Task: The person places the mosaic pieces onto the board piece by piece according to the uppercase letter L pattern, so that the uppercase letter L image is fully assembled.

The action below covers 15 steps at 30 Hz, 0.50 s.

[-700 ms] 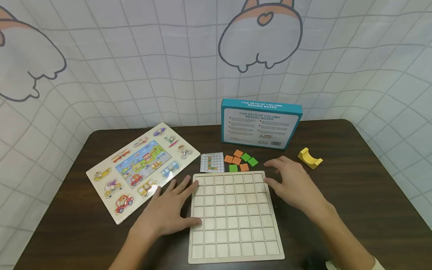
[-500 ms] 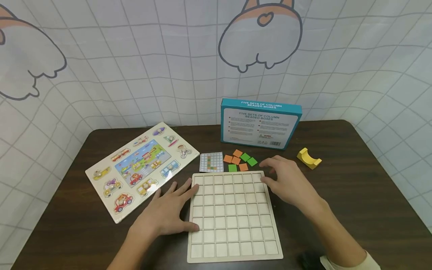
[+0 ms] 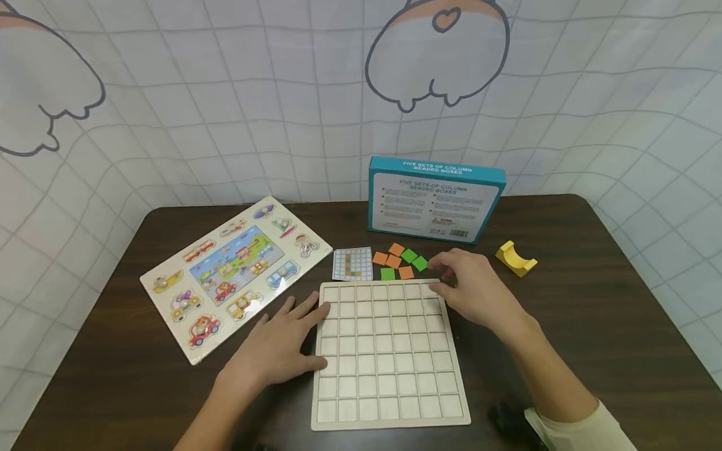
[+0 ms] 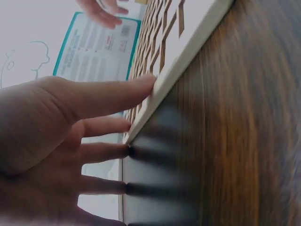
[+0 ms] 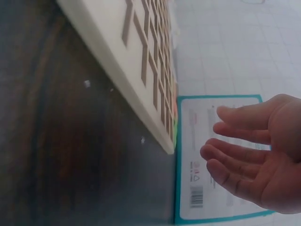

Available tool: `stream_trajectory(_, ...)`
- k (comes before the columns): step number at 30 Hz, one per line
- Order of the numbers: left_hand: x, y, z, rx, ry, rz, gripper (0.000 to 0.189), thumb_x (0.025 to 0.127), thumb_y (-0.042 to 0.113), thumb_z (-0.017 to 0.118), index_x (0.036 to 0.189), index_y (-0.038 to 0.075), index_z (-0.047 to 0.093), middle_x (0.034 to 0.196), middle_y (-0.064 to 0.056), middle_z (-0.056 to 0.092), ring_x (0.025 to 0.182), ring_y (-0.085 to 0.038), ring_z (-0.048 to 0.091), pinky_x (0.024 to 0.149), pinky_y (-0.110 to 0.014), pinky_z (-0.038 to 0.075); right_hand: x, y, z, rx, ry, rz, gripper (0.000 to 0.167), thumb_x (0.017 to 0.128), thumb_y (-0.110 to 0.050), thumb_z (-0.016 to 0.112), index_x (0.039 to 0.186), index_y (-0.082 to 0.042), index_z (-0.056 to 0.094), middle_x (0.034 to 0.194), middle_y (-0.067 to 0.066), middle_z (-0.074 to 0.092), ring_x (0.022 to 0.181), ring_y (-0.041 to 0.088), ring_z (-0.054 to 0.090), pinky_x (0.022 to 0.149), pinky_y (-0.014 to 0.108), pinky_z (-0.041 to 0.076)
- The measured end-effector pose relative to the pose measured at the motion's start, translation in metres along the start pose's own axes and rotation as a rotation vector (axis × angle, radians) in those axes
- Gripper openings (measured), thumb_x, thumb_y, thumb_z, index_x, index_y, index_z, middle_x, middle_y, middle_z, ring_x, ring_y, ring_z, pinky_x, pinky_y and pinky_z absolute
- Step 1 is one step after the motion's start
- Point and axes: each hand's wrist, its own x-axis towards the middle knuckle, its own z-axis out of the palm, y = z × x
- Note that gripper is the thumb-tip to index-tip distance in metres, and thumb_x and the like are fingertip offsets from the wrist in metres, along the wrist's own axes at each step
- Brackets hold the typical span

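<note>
A pale wooden grid board (image 3: 389,351) lies flat before me. My left hand (image 3: 276,347) spreads its straight fingers at the board's left edge, and in the left wrist view the thumb (image 4: 117,94) touches the rim. My right hand (image 3: 479,288) hovers by the board's far right corner with loosely bent fingers; the right wrist view shows nothing between them (image 5: 230,174). Small orange tiles (image 3: 393,261) and green tiles (image 3: 388,274) lie loose just beyond the board, close to the right fingertips. Left of them is a small pattern card (image 3: 352,264) printed with a coloured grid.
A picture puzzle board (image 3: 237,275) with vehicle pieces lies at an angle on the left. At the back stands a teal-edged box (image 3: 437,199). A yellow curved block (image 3: 516,259) sits to the right, on the dark wooden table (image 3: 609,313).
My right hand has shifted slightly left, closer to the tiles and the board's far corner. My left hand has hardly moved at the board's left edge. The head view has tilted a little.
</note>
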Motion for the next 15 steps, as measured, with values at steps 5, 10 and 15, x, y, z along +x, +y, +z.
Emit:
stream_trajectory(5, 0.002, 0.005, 0.003, -0.02, 0.036, -0.02, 0.086, 0.086, 0.039, 0.083, 0.16, 0.02, 0.044, 0.171, -0.006, 0.031, 0.156, -0.046, 0.024, 0.111, -0.079, 0.025, 0.011, -0.006, 0.0, -0.006, -0.011, -0.019, 0.033, 0.094, -0.012, 0.075, 0.125, -0.003, 0.072, 0.12, 0.015, 0.072, 0.101, 0.031, 0.067, 0.083, 0.047, 0.056)
stream_trajectory(10, 0.006, 0.009, 0.007, -0.035, 0.102, -0.036, 0.08, 0.083, 0.032, 0.085, 0.154, 0.016, 0.053, 0.166, -0.011, 0.04, 0.152, -0.046, 0.034, 0.107, -0.078, 0.034, 0.025, -0.01, -0.001, -0.009, -0.04, -0.046, 0.031, 0.093, -0.01, 0.074, 0.124, -0.002, 0.073, 0.113, 0.015, 0.073, 0.098, 0.031, 0.067, 0.08, 0.044, 0.055)
stream_trajectory(15, 0.009, 0.015, 0.009, -0.064, 0.178, -0.031, 0.076, 0.074, 0.022, 0.091, 0.144, 0.008, 0.063, 0.15, -0.014, 0.055, 0.132, -0.041, 0.051, 0.096, -0.061, 0.049, 0.038, -0.009, -0.002, -0.001, -0.084, -0.046, 0.031, 0.093, -0.009, 0.074, 0.123, -0.001, 0.073, 0.113, 0.016, 0.073, 0.098, 0.03, 0.067, 0.08, 0.043, 0.056)
